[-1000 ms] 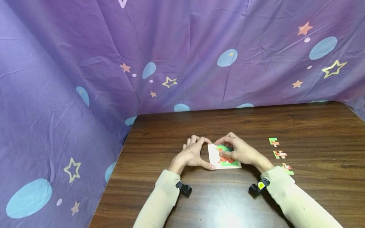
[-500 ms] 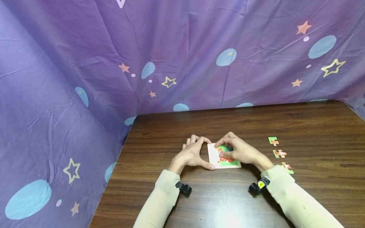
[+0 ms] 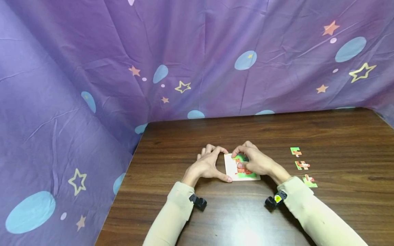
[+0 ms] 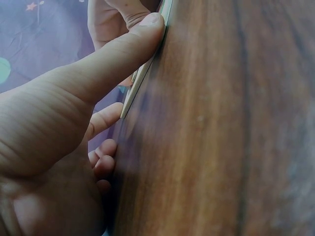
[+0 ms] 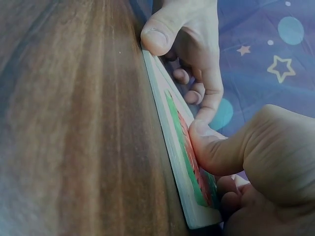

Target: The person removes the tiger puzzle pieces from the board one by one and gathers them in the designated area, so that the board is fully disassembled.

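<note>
My left hand spans the left side of a small white puzzle board, thumb at the near edge and index finger at the far corner, holding it between them. Jigsaw pieces with a red-orange and green picture fill the board's right part; a bare white strip shows at its left. Over the board, my right hand has its thumb and index finger on a puzzle piece at the picture's left side. In the right wrist view, the right thumb presses against the picture; the right fingertips are partly hidden.
Loose puzzle pieces lie right of the board in a column: a far one, a middle one and a near one beside the right sleeve. A purple patterned cloth hangs behind the brown wooden table.
My right thumb has slid slightly right across the picture, away from the index finger, and the right wrist has shifted a little left. My left hand and the board stay in place.
</note>
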A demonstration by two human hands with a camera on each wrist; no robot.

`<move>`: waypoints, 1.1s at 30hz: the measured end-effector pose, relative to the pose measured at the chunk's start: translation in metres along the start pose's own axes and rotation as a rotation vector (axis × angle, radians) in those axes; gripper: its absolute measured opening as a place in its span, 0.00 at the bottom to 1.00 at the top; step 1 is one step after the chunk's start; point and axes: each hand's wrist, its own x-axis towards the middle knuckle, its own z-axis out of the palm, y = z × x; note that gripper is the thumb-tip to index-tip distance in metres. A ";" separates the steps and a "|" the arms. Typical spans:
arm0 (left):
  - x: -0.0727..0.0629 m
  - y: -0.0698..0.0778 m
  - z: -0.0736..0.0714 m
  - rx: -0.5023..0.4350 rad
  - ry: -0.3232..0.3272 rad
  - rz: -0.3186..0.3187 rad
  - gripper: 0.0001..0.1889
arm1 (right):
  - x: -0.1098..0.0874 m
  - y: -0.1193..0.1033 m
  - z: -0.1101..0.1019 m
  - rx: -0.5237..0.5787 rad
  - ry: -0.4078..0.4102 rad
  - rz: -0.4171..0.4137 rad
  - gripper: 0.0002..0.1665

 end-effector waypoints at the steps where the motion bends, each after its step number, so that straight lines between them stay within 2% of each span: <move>1: 0.000 0.000 0.000 0.001 -0.001 -0.001 0.55 | 0.000 0.000 0.000 -0.003 -0.001 -0.002 0.23; 5: 0.000 0.001 -0.001 0.005 -0.001 0.000 0.55 | 0.001 0.001 0.000 -0.007 0.006 -0.020 0.23; 9: -0.001 0.002 -0.002 0.003 0.000 -0.001 0.55 | 0.002 0.013 0.004 -0.021 0.037 -0.092 0.25; 12: -0.001 0.002 -0.002 -0.001 -0.001 -0.003 0.54 | 0.002 0.015 0.004 -0.025 0.045 -0.110 0.27; 14: -0.001 0.002 -0.002 -0.007 -0.002 -0.002 0.54 | 0.002 0.014 0.004 -0.013 0.037 -0.089 0.28; 16: 0.000 0.001 0.000 -0.009 -0.001 -0.002 0.54 | 0.001 0.005 0.000 0.022 0.021 -0.027 0.28; 22: 0.001 0.000 0.001 -0.005 0.001 -0.004 0.53 | 0.001 0.008 -0.005 0.081 0.039 0.085 0.29; 26: 0.000 0.002 0.000 0.002 0.002 -0.007 0.54 | 0.001 0.011 -0.007 0.094 0.036 0.108 0.27; 33: -0.001 0.002 -0.001 -0.001 -0.001 -0.008 0.54 | 0.001 0.015 -0.012 0.125 0.021 0.119 0.29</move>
